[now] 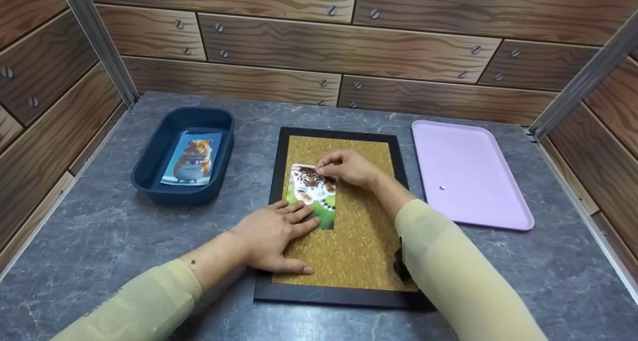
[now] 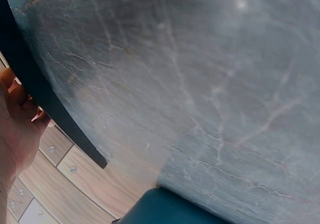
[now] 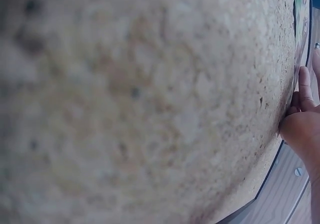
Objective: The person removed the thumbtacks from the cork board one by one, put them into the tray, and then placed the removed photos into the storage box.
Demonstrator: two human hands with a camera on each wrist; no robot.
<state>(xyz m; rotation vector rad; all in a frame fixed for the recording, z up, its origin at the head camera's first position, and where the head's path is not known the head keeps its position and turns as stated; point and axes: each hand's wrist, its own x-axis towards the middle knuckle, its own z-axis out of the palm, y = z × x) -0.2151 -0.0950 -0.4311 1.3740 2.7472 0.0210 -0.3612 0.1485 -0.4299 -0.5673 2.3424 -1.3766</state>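
A black-framed cork board (image 1: 354,251) lies flat on the grey table. On its left part is a tiger cub picture card (image 1: 325,217), upright as seen from here. My left hand (image 1: 269,234) rests with spread fingers on the card's lower left and the cork, its thumb on the cork below. At the card's upper edge my right hand (image 1: 349,167) pinches a small silver push pin (image 3: 317,45) between thumb and forefinger; its tip is hidden. The left wrist view shows part of the left hand (image 2: 20,129) beside the board's dark frame (image 2: 50,102).
To the left stands a dark blue plastic bin (image 1: 144,189) holding a hamster picture card (image 1: 192,161). On the right, a lilac tray (image 1: 473,166) bears one small silver pin (image 1: 442,187). Wood-patterned walls (image 1: 279,37) enclose the table's back and sides.
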